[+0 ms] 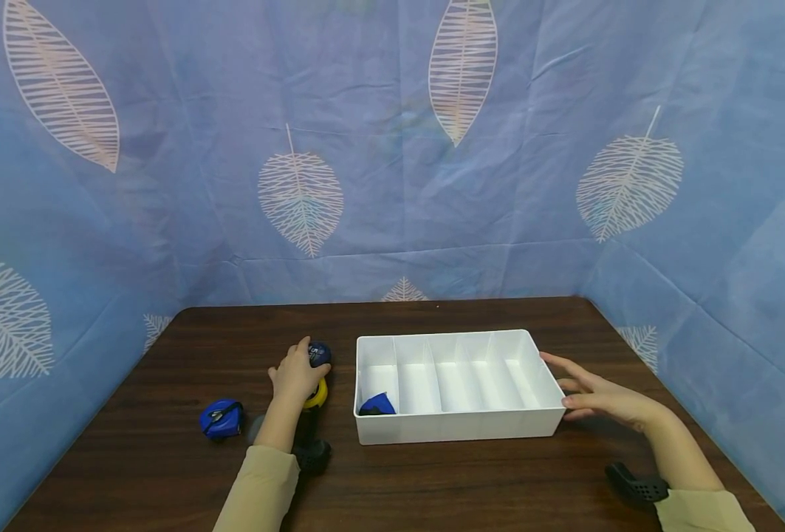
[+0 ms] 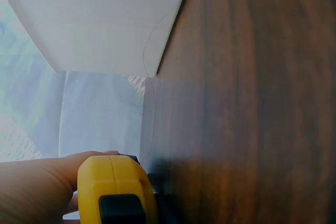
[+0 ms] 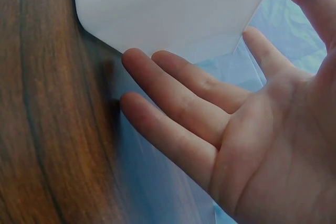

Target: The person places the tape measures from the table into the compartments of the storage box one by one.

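Observation:
My left hand (image 1: 295,375) grips a dark blue rounded tape measure (image 1: 320,353), with fingers and thumb on its sides. Close by its near side lies a yellow tape measure (image 1: 317,394), seen large in the left wrist view with a black panel. At the right end of a white divided tray (image 1: 458,427), my right hand (image 1: 601,395) touches the wall with spread fingers. The right wrist view shows its fingertips against or just beside that wall. Inside the tray's leftmost compartment sits a blue piece (image 1: 377,404), partly hidden by the front wall.
A blue tape measure (image 1: 221,419) with a black strap lies left of my left forearm. Some grey thing (image 1: 255,428) is mostly covered by that forearm. Leaf-patterned blue cloth (image 1: 379,185) hangs behind and beside the dark wooden table (image 1: 432,488).

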Tool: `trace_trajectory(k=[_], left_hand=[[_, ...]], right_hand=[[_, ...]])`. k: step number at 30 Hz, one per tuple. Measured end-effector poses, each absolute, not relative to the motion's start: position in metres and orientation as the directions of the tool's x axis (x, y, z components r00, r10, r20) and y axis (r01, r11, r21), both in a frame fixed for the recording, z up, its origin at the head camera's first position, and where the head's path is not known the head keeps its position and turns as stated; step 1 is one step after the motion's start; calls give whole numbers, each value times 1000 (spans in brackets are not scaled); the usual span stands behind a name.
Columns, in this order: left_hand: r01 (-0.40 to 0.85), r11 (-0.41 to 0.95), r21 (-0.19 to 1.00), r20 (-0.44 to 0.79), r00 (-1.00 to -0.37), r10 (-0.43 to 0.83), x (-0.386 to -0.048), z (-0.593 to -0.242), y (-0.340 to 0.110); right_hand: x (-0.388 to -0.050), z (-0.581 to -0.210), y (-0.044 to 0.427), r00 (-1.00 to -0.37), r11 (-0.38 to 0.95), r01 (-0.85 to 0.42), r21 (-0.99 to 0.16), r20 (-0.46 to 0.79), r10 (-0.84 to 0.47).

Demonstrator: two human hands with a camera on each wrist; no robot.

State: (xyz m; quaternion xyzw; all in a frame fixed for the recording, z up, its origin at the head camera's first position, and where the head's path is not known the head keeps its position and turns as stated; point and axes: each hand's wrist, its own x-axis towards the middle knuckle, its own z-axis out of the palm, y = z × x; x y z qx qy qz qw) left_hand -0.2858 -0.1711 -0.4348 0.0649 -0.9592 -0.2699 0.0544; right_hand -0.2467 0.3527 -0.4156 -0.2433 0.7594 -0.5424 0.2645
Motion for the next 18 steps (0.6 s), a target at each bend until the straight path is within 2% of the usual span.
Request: trace_trajectory(k=[18], left_hand=[[-76, 836, 544, 86, -986, -145, -287, -434, -170]], right_hand=[[-250, -419, 353, -750, 312, -71, -947, -156, -643]])
